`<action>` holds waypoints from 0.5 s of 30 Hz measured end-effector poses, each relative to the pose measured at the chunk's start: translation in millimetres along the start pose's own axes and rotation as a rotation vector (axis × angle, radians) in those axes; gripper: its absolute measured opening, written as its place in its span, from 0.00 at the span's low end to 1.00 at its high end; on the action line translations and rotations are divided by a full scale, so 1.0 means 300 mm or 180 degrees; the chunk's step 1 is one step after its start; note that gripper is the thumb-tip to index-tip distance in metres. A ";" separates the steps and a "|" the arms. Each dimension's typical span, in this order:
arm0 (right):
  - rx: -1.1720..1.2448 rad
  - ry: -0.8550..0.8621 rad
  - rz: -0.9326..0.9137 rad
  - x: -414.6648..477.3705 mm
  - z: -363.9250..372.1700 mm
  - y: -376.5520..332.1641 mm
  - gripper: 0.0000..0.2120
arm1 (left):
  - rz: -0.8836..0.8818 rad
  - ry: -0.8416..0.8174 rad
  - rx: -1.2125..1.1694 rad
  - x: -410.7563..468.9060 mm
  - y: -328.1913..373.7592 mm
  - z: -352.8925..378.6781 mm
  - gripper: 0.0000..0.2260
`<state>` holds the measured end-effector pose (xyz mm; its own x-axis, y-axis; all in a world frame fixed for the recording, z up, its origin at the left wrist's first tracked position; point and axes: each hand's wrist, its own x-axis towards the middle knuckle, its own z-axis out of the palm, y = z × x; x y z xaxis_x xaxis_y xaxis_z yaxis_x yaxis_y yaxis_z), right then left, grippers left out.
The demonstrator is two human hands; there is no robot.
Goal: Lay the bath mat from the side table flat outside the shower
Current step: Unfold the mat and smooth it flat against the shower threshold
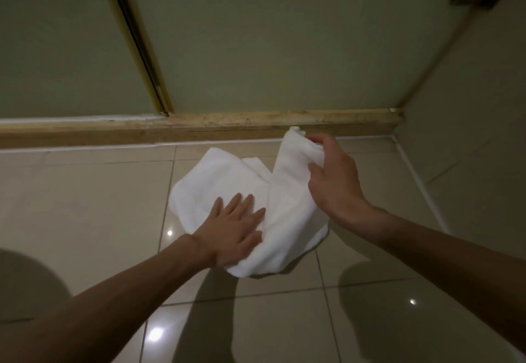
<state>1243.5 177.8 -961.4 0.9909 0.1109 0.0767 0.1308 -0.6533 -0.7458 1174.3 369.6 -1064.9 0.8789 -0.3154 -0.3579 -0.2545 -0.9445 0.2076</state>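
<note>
Right hand point(331, 175) is pinching a raised corner of the white bath mat point(225, 192), lifting that fold. Left hand point(236, 226) is pressing flat, fingers straight, on it. Mat's lying bunched, 2 folds, on beige floor tiles point(85, 206) beside the shower curb point(199, 128).

From our head-worn camera we look forward and steeply down at the shower kerb point(256, 126), near ahead; tiled floor point(85, 192) lies this side of it.
</note>
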 end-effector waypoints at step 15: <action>0.0226 0.0720 0.0435 0.005 -0.149 0.177 0.19 | -0.1544 0.0460 -0.0471 0.109 0.026 0.073 0.29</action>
<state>1253.4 109.8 -971.3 0.9823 -0.1501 0.1122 0.0008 -0.5956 -0.8033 1192.2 349.8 -1095.0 0.9309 0.1805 -0.3176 0.2459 -0.9526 0.1793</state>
